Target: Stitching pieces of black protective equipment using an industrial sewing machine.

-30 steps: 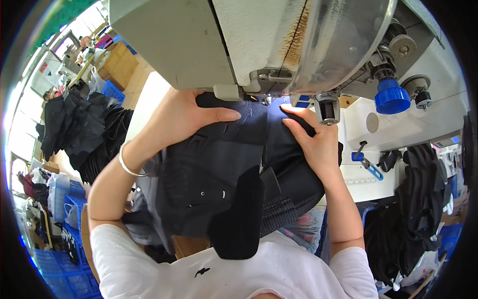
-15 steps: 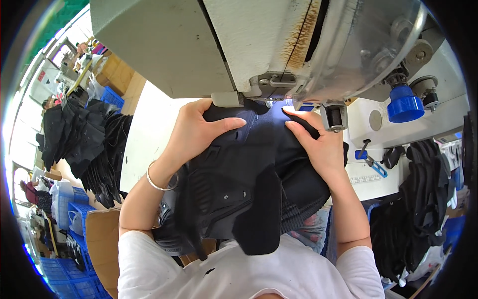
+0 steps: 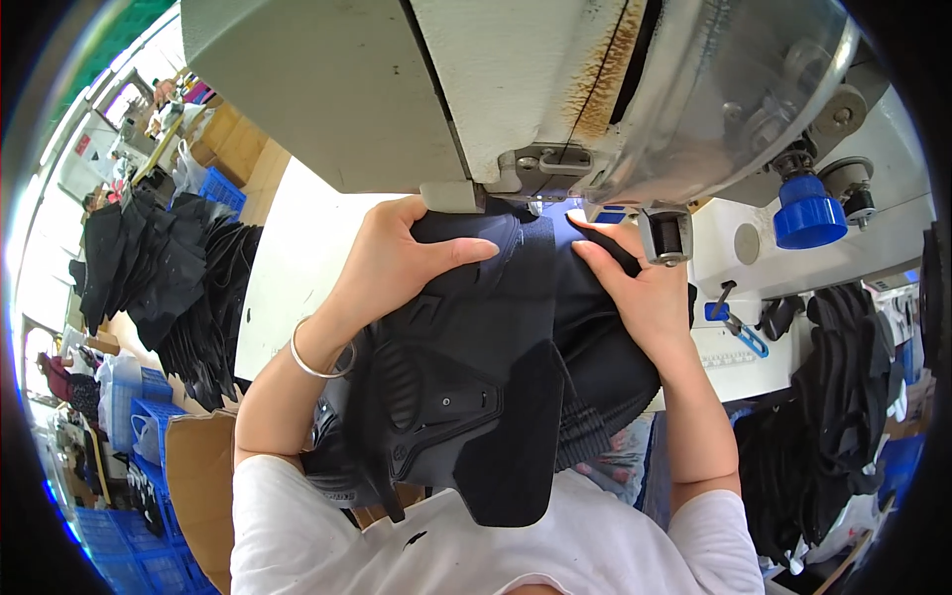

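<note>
A black padded piece (image 3: 476, 387) with ribbed panels, straps and a long flap lies on the white table under the head of a sewing machine (image 3: 555, 89). My left hand (image 3: 397, 260), a silver bangle on its wrist, grips the piece's upper left edge just below the machine's foot. My right hand (image 3: 640, 288) presses flat on the upper right part of the piece, fingers pointing toward the needle area, which the machine head hides.
A stack of black pieces (image 3: 169, 278) is piled at the table's left edge. Blue crates (image 3: 129, 416) and a cardboard box (image 3: 198, 476) stand lower left. More black pieces (image 3: 843, 426) hang at the right. A blue knob (image 3: 805, 213) sticks out of the machine.
The view has moved closer to the machine. Both hands have pushed the black piece up further under the machine head.
</note>
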Tool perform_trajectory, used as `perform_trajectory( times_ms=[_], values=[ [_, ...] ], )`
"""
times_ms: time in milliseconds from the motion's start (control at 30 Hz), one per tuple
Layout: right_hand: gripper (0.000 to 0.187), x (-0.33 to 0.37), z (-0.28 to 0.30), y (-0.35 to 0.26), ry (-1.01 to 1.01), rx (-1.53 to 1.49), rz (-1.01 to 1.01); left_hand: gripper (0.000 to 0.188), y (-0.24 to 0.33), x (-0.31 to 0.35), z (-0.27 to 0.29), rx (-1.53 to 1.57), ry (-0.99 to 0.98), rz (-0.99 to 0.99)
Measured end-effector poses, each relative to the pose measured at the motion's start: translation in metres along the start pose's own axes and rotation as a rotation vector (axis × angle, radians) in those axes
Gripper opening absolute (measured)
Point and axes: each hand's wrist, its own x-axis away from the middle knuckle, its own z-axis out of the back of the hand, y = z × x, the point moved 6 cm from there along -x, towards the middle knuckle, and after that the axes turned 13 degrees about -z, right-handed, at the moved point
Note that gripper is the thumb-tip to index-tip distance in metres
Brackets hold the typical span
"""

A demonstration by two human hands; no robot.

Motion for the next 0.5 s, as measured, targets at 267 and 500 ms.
perform_trajectory(
  times_ms=[267,500],
  values=[
    [0.024,0.0,-0.002,-0.001,-0.027,0.017,-0.037,0.042,0.014,-0.004,0.001,0.181,0.066,-0.019],
    [0.025,-0.002,-0.001,0.001,-0.017,-0.008,0.007,0.041,0.02,-0.007,0.0,0.157,0.017,0.005]
  ],
)
